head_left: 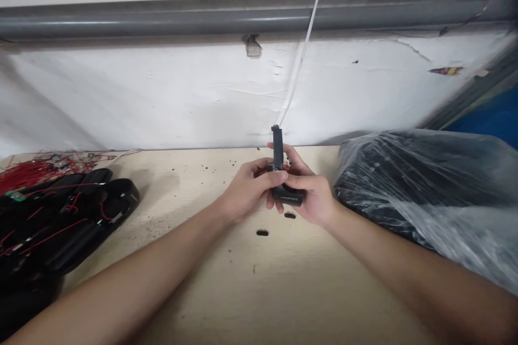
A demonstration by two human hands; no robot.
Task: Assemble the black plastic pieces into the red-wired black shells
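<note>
Both of my hands hold a black plastic casing above the middle of the table. It has a narrow part standing upright and a lower part with small white print. My left hand grips it from the left, its thumb laid across the front. On the other side my right hand is closed around it, thumb meeting the left thumb. A bit of red wire shows by the right fingers. Just below the hands, two small black oval shapes are on the tabletop; whether they are pieces or slots I cannot tell.
At the left lie several black casings with red wires, and a heap of red wires behind them. Clear plastic wrap covers dark items at the right. A white cable hangs down the wall behind the wooden table.
</note>
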